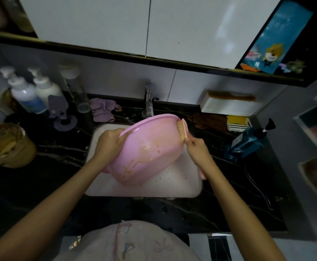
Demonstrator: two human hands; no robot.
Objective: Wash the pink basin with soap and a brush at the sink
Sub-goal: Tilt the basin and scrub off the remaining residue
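While the left hand [110, 142] gripped the round pink plastic basin [150, 149] by its rim, the right hand [198, 147] clasped a pink-backed bristle brush [182, 131] against it.

The pink basin [150, 146] hides the back of the sink [172, 185] and the lower end of the tap [148, 102], fingertips of the left hand [109, 142] vanish behind its rim, and labels on the bottles [25, 93] are too blurred to read.

Dim, murky picture; the counter [41, 185] is nearly black, the cupboard doors [191, 25] show soft glare, and the edges bend and blur.
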